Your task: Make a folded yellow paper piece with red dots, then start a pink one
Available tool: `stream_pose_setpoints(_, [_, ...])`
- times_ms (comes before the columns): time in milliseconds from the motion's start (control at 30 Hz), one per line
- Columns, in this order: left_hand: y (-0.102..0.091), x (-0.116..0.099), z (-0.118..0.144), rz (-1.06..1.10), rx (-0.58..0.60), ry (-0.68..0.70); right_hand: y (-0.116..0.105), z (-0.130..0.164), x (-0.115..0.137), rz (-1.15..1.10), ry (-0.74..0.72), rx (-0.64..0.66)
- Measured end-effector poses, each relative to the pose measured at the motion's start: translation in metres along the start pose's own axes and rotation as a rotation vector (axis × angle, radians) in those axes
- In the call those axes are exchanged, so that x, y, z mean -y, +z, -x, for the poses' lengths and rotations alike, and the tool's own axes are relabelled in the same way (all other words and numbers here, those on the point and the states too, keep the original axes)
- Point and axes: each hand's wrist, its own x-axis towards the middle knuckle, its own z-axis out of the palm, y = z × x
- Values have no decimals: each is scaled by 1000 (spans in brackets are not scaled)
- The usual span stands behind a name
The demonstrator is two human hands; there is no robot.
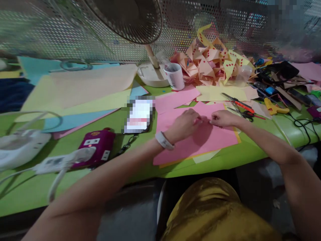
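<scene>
My left hand (184,125), with a pale band (164,140) on the wrist, hovers over a stack of pink paper sheets (173,152). Its fingers are curled together and slightly blurred. Facing it across a small gap, my right hand (222,118) has its fingertips pinched. Something small and pinkish seems to lie between the two hands, too small to name. Orange and pale yellow sheets peek out under the pink ones. Right of my right hand lie black-handled scissors (247,115) and a red-orange cutter (243,105).
A phone (139,115) and a purple power strip (96,147) are on the left. Behind stand a fan (152,77), a white mug (175,78) and a heap of folded paper (205,67). A yellow glue gun (274,107) lies right; large coloured sheets (92,83) lie left.
</scene>
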Motion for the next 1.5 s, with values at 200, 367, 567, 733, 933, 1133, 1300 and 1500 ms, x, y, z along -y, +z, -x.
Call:
stream_pose_setpoints(200, [-26, 14, -29, 103, 319, -76, -1, -2, 3, 76, 11, -12])
stream_pose_setpoints(367, [-18, 12, -30, 189, 329, -79, 1, -3, 3, 118, 23, -18])
stream_pose_setpoints(567, [-19, 21, -22, 214, 301, -57, 6, -6, -3, 149, -1, -74])
stream_pose_setpoints(733, [-26, 31, -6, 197, 302, -141, 7, -7, -4, 150, 7, -79])
stream_pose_setpoints(933, [-29, 50, 13, 154, 245, -158, 11, -9, -7, 150, 8, -110])
stream_pose_setpoints(1133, [-32, 65, 26, 148, 233, -183, 15, -10, -7, 160, 14, -131])
stream_pose_setpoints(1300, [-37, 69, 35, 139, 233, -200, 18, -8, 4, 208, 67, -156])
stream_pose_setpoints(1500, [-40, 69, 38, 13, 252, -263, 19, -2, 20, 246, 120, -181])
